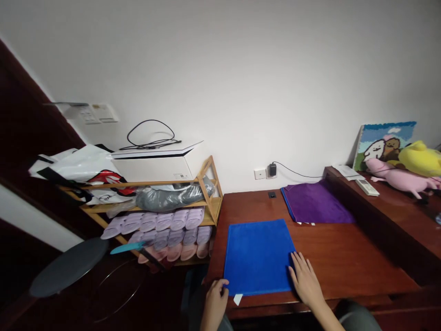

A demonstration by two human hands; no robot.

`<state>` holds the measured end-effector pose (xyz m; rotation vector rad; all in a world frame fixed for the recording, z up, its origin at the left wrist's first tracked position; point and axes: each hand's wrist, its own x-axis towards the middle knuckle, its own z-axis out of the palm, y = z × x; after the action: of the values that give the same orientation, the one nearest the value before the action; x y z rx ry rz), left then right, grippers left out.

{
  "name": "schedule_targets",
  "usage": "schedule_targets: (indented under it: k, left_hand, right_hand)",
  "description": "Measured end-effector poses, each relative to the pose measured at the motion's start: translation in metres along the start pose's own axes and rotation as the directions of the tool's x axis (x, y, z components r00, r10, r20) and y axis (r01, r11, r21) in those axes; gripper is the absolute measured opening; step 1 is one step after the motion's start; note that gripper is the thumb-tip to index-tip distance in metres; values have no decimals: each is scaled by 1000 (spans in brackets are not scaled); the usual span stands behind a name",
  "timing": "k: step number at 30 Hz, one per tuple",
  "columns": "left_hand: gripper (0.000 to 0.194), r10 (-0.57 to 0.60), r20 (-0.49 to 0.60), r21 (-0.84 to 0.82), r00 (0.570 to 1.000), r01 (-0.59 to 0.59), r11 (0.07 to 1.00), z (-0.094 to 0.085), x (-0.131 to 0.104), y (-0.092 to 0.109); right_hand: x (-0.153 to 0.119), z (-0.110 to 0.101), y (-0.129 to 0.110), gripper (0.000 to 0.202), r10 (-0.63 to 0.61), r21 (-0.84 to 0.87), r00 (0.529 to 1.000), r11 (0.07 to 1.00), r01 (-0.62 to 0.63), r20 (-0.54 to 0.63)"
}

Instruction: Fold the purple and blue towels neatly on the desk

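Note:
A blue cloth (259, 257) lies flat on the wooden table (344, 253), a white tag at its near left edge. My left hand (217, 296) is at the cloth's near left corner, its fingers curled with the thumb near the index finger; whether the edge is pinched is too small to tell. On the cloth's right edge rests my right hand (305, 276), fingers stretched out and palm down. Further back on the table, a purple cloth (317, 202) lies over another blue one.
To the left stands a wooden rack (213, 207) with slippers, bags and a white box (155, 163). A charger (272, 169) is plugged into the wall. On the raised right surface are a remote (367, 187), a pink plush toy (399, 178) and a picture (384, 142).

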<state>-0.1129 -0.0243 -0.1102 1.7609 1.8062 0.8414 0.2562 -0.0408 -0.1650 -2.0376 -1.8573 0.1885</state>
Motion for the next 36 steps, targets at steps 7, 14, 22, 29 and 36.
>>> schedule_targets:
  k: [7, 14, 22, 29, 36]
  left_hand:
    - [34, -47, 20, -23, 999, 47, 999, 2, -4, -13]
    - [40, 71, 11, 215, 997, -72, 974, -5, -13, -24]
    - [44, 486, 120, 260, 866, -500, 826, 50, 66, 94]
    - [52, 568, 365, 310, 738, -672, 673, 165, 125, 139]
    - [59, 434, 338, 407, 835, -546, 732, 171, 150, 105]
  right_hand:
    - [27, 4, -16, 75, -98, 5, 992, 995, 98, 83]
    - [28, -4, -1, 76, -78, 84, 995, 994, 72, 63]
    - [143, -15, -22, 72, -28, 19, 993, 999, 26, 117]
    - [152, 16, -14, 72, -64, -48, 985, 996, 73, 162]
    - [153, 9, -17, 73, -39, -41, 985, 998, 46, 167]
